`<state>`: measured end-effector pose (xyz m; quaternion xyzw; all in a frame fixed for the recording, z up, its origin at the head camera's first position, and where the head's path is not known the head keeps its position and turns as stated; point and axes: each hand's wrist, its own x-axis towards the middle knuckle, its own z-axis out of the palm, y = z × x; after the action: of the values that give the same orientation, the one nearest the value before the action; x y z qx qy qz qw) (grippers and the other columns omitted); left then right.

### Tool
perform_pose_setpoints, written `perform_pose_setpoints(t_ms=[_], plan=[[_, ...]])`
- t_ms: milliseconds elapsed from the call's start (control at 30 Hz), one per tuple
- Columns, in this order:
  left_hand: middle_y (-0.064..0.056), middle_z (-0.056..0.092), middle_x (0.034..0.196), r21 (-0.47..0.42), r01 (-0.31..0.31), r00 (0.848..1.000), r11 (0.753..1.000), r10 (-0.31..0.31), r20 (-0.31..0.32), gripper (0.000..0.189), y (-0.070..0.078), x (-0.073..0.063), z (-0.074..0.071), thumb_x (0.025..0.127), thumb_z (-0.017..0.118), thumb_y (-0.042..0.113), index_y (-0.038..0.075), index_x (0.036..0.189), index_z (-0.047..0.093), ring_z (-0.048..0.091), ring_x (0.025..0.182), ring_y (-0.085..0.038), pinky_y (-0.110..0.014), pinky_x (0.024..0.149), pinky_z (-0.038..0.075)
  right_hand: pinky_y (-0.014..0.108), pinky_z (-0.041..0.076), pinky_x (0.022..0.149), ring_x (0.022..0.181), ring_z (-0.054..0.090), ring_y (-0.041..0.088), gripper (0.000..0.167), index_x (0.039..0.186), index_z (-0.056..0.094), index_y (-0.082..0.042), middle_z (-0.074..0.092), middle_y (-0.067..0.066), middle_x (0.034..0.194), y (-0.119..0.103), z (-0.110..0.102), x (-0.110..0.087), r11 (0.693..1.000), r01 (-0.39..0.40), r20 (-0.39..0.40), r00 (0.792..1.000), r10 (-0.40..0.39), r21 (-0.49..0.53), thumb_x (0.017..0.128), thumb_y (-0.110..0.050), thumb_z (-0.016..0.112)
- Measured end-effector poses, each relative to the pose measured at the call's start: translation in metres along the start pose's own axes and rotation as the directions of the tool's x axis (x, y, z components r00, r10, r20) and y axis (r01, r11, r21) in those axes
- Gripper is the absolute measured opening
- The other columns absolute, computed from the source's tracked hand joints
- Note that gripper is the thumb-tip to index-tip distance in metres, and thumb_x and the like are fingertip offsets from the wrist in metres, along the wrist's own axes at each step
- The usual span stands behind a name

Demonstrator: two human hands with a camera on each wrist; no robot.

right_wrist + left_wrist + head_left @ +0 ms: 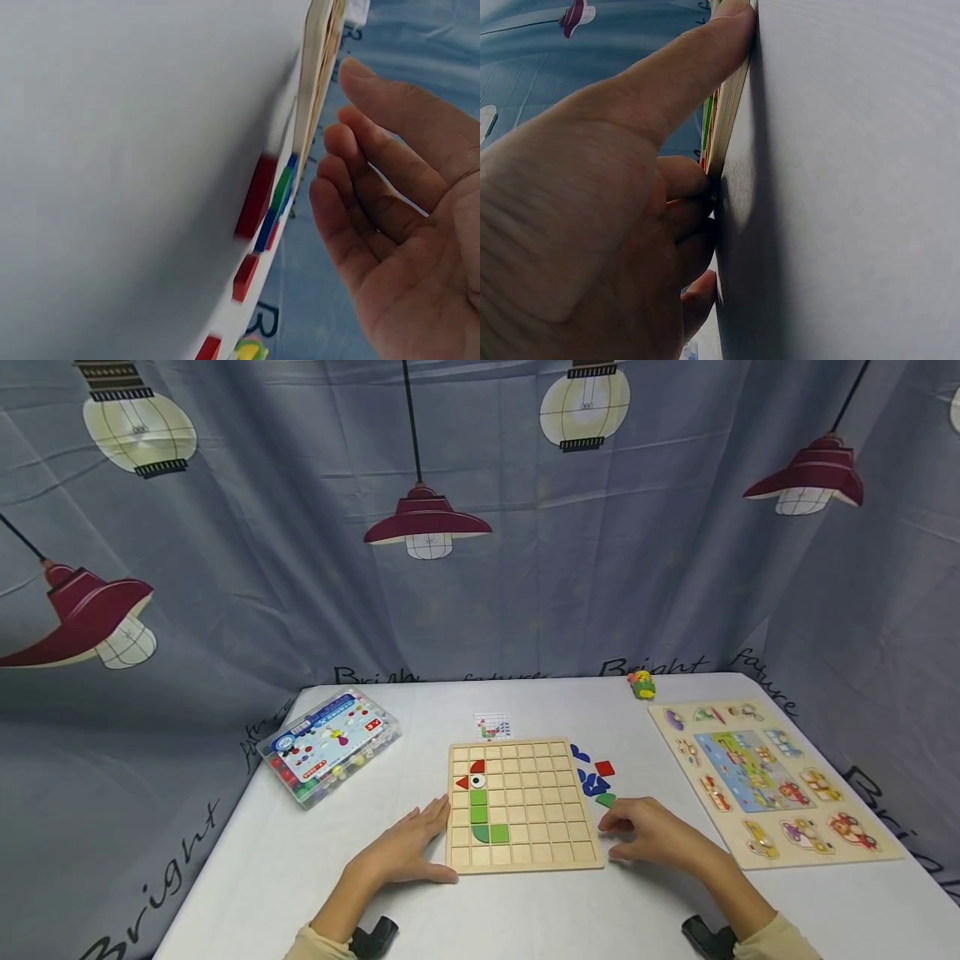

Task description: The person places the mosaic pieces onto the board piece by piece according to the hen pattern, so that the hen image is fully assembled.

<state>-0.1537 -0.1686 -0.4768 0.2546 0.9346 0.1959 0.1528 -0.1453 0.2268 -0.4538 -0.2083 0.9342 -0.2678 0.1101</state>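
A wooden grid board (532, 803) lies flat on the table. On its left columns sit a red quarter-round (477, 766), a red triangle, a white eye piece (477, 782), green squares (478, 806) and a green quarter-round (481, 833). My left hand (401, 847) rests at the board's left edge, fingertips against the side and thumb by the near corner. Beside the right edge hovers my right hand (660, 833), fingers loosely bent, with nothing between thumb and fingers in the right wrist view. Red pieces (255, 196) show beneath it there.
Blue pieces (595, 783), a red square (604, 768) and a green piece (606, 799) lie right of the board. A small printed card (492, 727) is behind it. At left stands a clear plastic box (330, 745); at right lies a picture puzzle (765, 785), with a small toy (642, 684) behind.
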Motion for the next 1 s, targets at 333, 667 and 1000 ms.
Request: perform_pose_setpoints(t_ms=[333,667,1000], plan=[[-0.012,0.021,0.163,-0.003,-0.002,1.0,1.0,0.002,0.001,0.111,0.0,0.001,-0.001,0.073,0.074,0.062,0.002,0.153,0.027,0.023,0.15,-0.027,-0.047,0.124,0.02,0.02,0.053,0.071,0.079,0.055,0.002,0.029,0.093,0.072,-0.016,0.068,-0.011,0.09,0.021,-0.009,-0.015,0.998,-0.047,0.002,0.999,0.047,-0.041,0.068,-0.02,0.086],[-0.012,0.02,0.163,-0.01,-0.001,1.0,1.0,0.001,0.001,0.111,0.0,0.001,-0.003,0.073,0.074,0.062,0.001,0.153,0.026,0.022,0.151,-0.028,-0.047,0.125,0.019,0.023,0.053,0.072,0.075,0.051,-0.002,0.023,0.09,0.072,-0.018,0.067,-0.013,0.086,0.032,-0.011,-0.018,0.998,-0.009,0.024,1.0,0.011,-0.059,0.071,-0.018,0.085],[-0.012,0.02,0.163,-0.026,0.008,1.0,1.0,-0.008,0.01,0.112,-0.001,0.0,0.0,0.072,0.074,0.062,0.001,0.153,0.026,0.022,0.151,-0.028,-0.047,0.125,0.019,0.019,0.051,0.066,0.073,0.05,-0.001,0.024,0.089,0.072,-0.018,0.066,-0.013,0.084,0.035,-0.01,-0.022,0.999,-0.031,0.031,0.999,0.032,-0.036,0.069,-0.017,0.086]])
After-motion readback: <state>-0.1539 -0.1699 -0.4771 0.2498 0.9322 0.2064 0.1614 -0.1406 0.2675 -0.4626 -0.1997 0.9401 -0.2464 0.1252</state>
